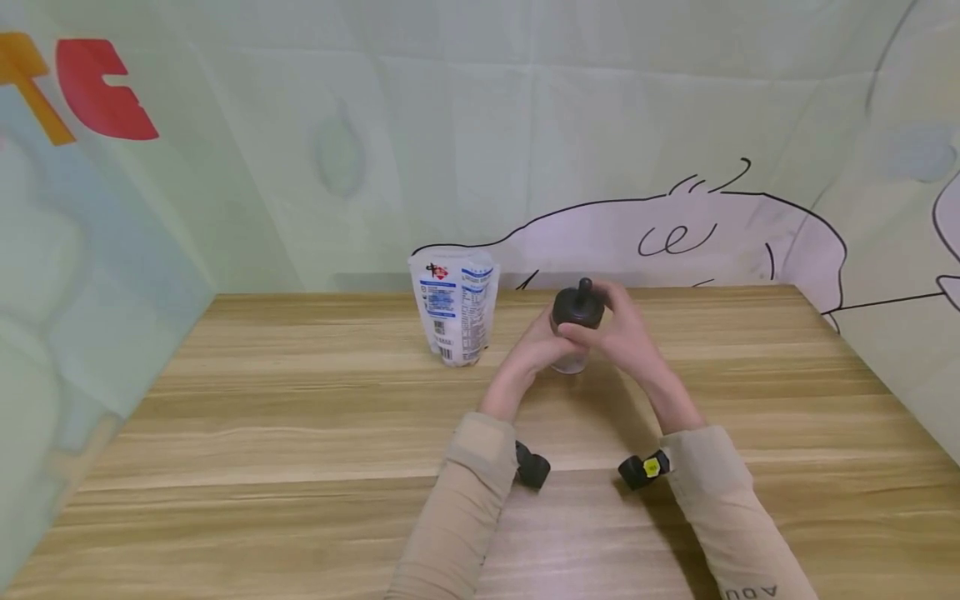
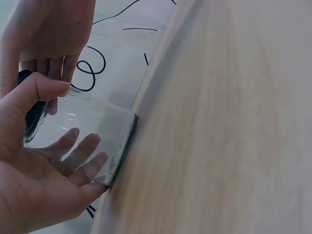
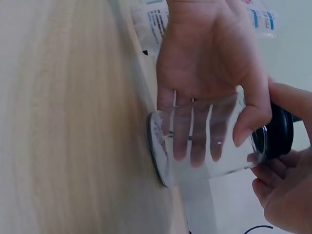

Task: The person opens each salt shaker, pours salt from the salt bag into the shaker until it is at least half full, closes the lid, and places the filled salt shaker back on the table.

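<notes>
The left hand point(image 1: 534, 343) grips a clear jar point(image 2: 105, 119), on or just above the worktop point(image 1: 300, 442), with whitish matter point(image 3: 159, 139) at its base, while the right hand point(image 1: 621, 335) holds its black lid point(image 1: 576, 309), near an upright printed pouch point(image 1: 455, 308), contents hidden.

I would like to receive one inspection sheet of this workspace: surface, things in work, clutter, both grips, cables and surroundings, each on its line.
Surface: wood-grain table.
Job's things: clear glass jar, with a black knobbed lid at its top.
Clutter: one white printed pouch, standing left of the jar, apart from it.
Left grip: holds the jar's glass body.
Right grip: holds the lid.
Cables: nothing seen.
Surroundings: pale green backdrop behind the table, with a black line drawing on it.
</notes>
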Action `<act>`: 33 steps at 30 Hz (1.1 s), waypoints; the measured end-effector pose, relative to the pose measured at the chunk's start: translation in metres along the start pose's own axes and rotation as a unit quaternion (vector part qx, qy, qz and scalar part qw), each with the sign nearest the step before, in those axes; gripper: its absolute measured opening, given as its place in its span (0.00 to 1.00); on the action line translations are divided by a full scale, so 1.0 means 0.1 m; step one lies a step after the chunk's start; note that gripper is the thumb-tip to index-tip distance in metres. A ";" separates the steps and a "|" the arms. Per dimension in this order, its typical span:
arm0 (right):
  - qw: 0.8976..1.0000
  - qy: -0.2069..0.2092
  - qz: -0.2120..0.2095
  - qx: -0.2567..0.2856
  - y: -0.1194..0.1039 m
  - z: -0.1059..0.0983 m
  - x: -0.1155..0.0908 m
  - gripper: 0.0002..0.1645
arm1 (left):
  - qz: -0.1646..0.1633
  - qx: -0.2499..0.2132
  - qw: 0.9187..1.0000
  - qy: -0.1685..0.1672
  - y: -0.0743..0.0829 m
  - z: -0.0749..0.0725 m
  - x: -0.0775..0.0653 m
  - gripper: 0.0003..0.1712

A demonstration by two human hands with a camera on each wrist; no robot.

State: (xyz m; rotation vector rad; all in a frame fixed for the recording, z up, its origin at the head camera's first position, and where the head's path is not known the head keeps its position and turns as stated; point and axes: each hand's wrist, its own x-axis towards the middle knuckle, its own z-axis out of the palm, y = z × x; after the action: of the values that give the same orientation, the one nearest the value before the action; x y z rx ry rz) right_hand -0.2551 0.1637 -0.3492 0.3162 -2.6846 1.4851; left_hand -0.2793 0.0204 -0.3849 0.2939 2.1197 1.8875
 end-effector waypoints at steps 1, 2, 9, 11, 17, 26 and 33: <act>1.000 0.007 -0.003 0.003 0.00 0.01 0.00 0.49 | 0.001 -0.001 1.000 0.000 0.00 0.00 0.00 0.42; 1.000 0.014 -0.004 0.005 0.00 0.03 0.00 0.49 | 0.002 -0.003 1.000 0.000 0.00 0.00 0.00 0.41; 0.999 0.038 -0.007 0.001 0.02 0.06 0.02 0.45 | 0.001 -0.006 1.000 -0.007 0.01 0.02 0.01 0.40; 0.999 0.037 -0.009 0.007 0.03 0.05 0.02 0.44 | -0.001 -0.010 1.000 -0.006 0.02 0.02 0.00 0.40; 1.000 0.018 -0.005 0.019 0.02 0.03 0.02 0.42 | -0.002 -0.008 1.000 -0.001 0.01 0.01 0.00 0.41; 0.999 -0.019 -0.001 0.026 0.01 -0.03 0.02 0.45 | -0.009 -0.014 1.000 0.002 0.01 0.00 -0.02 0.43; 0.999 0.007 0.003 0.033 -0.01 0.02 0.01 0.49 | -0.009 -0.007 1.000 0.004 0.01 0.00 -0.02 0.41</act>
State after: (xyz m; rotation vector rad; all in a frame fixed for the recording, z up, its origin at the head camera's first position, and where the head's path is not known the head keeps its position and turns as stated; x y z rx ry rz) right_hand -0.2562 0.1618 -0.3492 0.2999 -2.6331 1.5734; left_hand -0.2775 0.0203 -0.3841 0.2625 2.1064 1.8967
